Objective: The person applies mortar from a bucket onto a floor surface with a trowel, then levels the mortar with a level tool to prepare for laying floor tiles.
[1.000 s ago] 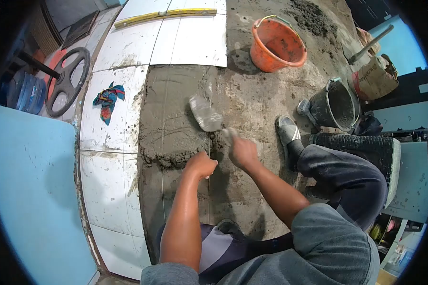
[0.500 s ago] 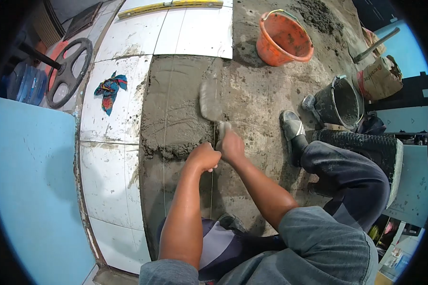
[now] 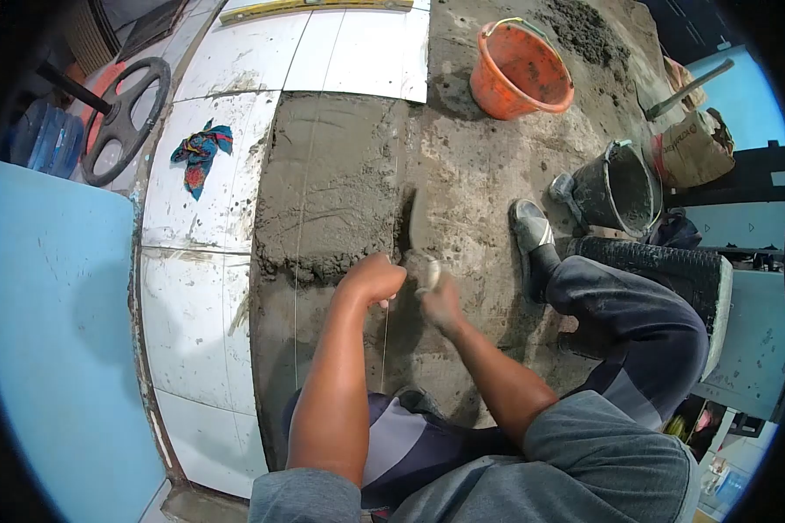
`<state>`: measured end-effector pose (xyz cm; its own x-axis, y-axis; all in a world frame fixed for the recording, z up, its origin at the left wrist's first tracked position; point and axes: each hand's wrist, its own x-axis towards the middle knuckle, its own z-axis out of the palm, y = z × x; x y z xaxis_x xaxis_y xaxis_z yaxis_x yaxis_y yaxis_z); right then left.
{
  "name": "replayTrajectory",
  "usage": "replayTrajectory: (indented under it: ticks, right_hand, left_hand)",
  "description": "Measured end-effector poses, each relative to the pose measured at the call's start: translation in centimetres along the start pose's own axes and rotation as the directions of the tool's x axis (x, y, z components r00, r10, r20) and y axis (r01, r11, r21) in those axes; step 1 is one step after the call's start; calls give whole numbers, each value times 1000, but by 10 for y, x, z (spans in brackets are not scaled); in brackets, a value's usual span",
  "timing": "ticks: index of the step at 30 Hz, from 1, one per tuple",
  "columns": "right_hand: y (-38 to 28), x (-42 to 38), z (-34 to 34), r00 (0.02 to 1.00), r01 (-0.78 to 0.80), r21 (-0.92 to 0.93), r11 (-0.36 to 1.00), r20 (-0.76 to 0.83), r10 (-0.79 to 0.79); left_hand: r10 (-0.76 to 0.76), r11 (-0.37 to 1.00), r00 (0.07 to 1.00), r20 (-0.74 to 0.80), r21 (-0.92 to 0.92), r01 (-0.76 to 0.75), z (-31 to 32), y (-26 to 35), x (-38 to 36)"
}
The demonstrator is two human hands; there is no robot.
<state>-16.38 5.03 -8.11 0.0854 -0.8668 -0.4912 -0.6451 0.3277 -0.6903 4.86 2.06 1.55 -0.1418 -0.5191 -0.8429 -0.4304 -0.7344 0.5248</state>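
Note:
My right hand point(image 3: 438, 301) is wrapped round the pale handle of a trowel point(image 3: 419, 218), whose blade stands on edge at the right border of the wet mortar point(image 3: 331, 183). Just to its left, my left hand point(image 3: 377, 279) is closed in a fist over the mortar's lower edge; what it holds, if anything, is hidden. Thin strings point(image 3: 297, 327) run lengthwise over the mortar. White tiles point(image 3: 187, 327) lie along the mortar's left side and beyond its far end.
An orange bucket point(image 3: 506, 93) stands at the far right of the mortar, a black bucket point(image 3: 608, 193) nearer. A colourful cloth point(image 3: 201, 157) lies on the left tiles, a yellow level point(image 3: 314, 6) on the far ones. A sandalled foot point(image 3: 532, 235) rests at right.
The trowel has swung right and turned from flat over the mortar to on edge. My right hand has moved right and slightly down; my left hand stays nearly in place.

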Motion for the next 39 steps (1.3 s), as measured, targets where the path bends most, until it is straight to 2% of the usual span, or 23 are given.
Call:
replayTrajectory:
  ticks: [3,6,9,10,13,16,19,20,23,24,26,27,28,30,31,32,33,34,35,36,37,39]
  right_hand:
    - [-35,-24,39,989,111,-21,994,-95,-113]
    - [-65,-41,39,997,75,-391,917,44,-63]
    - [-52,-38,45,941,302,-591,748,308,-137]
    - [-47,-37,45,943,328,-576,749,248,-222]
    - [-45,-42,1,858,505,-537,676,228,-460]
    - [-32,-30,-32,968,247,-663,707,139,-208]
    - [-24,3,-27,908,276,-632,724,-77,-413]
    - [-3,21,-23,911,350,-674,650,83,-404]
    - [-16,-14,-24,904,409,-644,646,191,-382]
    - [-7,-28,-28,862,491,-638,594,257,-437]
    - [15,-49,-59,758,636,-612,470,380,-531]
    - [17,-56,-76,802,590,-671,450,420,-425]
    - [15,-58,-95,837,545,-728,416,447,-314]
    - [13,-38,-141,853,520,-841,149,520,-45]
    - [14,-29,-168,846,523,-838,159,486,-221]
    - [15,-2,-192,899,438,-894,91,434,-61]
    - [-25,-2,-208,923,385,-921,55,386,-11]
    - [-55,-5,-222,916,366,-930,-30,366,-165]
    - [-74,12,-234,948,295,-955,-19,295,-123]
    - [-100,15,-239,878,377,-922,83,328,-349]
    - [-137,22,-235,935,338,-939,57,328,-133]
    - [-129,72,-240,765,540,-841,31,475,-435]
  left_hand:
    - [37,999,999,-13,-7,-37,-1,5,-13]
    - [52,998,998,-44,-31,-53,-2,3,-12]
    - [15,996,999,-47,83,-11,-5,-2,-6]
    - [12,1000,999,-47,9,-11,-5,-2,-8]
    - [-24,997,997,-69,70,29,-6,8,-20]
    - [-18,999,993,-114,47,24,-2,4,-12]
    - [24,995,991,-132,96,-11,3,6,-18]
    - [6,994,992,-128,110,9,6,6,-15]
    - [47,988,994,-101,148,-31,9,4,-9]
    - [51,981,998,-39,189,-42,3,12,-24]
    - [38,986,998,-54,163,-29,6,5,-13]
    - [36,989,997,-62,148,-27,9,0,-6]
    - [123,973,987,-104,210,-99,11,-4,-2]
    - [79,963,994,-78,263,-56,19,-11,8]
    - [53,956,997,-59,292,-34,24,-13,8]
    - [66,960,994,-90,279,-38,28,-13,1]
    - [60,958,995,-85,286,-33,36,-14,4]
    - [54,959,995,-86,283,-27,44,-16,12]
    - [42,962,995,-92,273,-16,50,-16,15]
    - [9,966,991,-136,256,27,51,-11,-1]
    - [62,963,989,-135,269,-24,48,-7,-12]
    - [157,948,977,-144,298,-108,38,-1,-37]
